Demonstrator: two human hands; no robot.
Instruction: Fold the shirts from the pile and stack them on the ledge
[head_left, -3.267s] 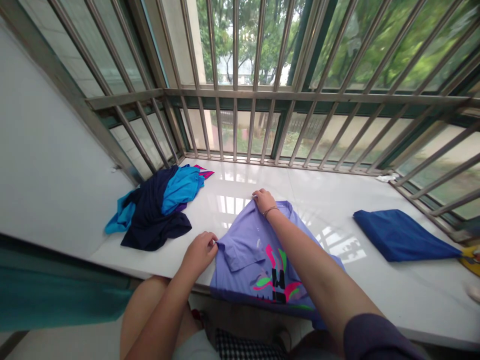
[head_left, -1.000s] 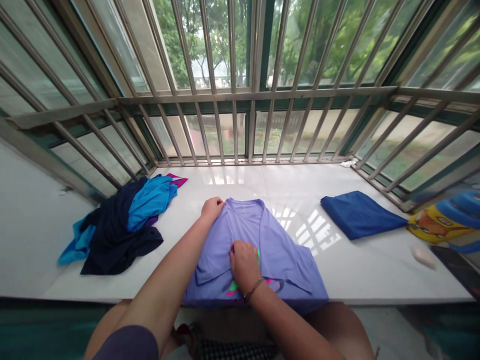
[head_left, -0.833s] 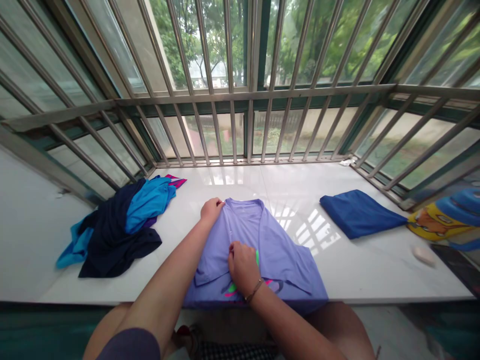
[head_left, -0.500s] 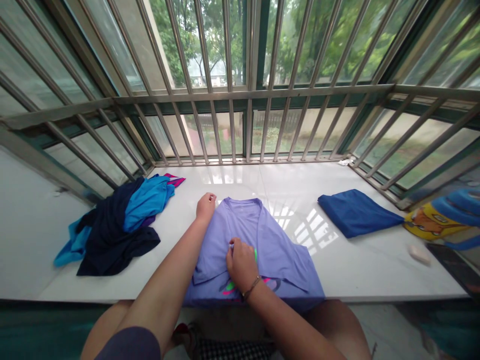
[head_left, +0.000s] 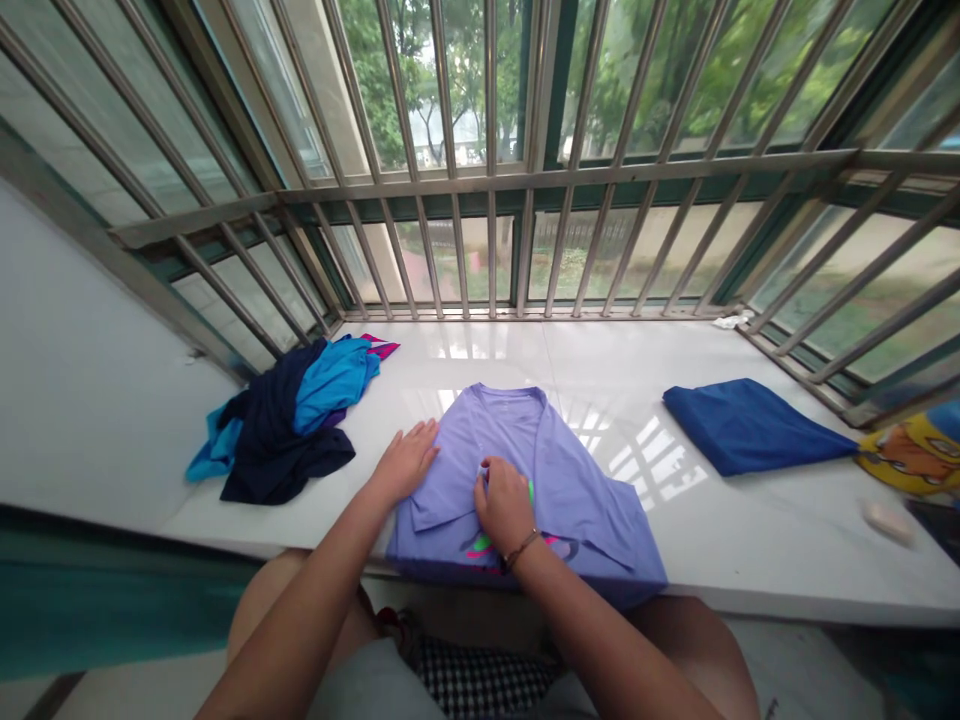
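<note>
The left hand (head_left: 409, 460) has come down from beside the collar (head_left: 507, 408) to the left edge of the purple shirt (head_left: 592, 490), its fingers now spread and pinching nothing; that shoulder, no longer held, lies flat, so the side seems settled enough to smooth. The right hand (head_left: 504, 500) has stayed curled on the shirt's front, just right of the left hand; whether it grips cloth I cannot tell. Both forearms reach in from the near edge, wrists low. The shirt spreads beneath and around the right hand, with the clothes pile (head_left: 274, 425) left of both hands.
</note>
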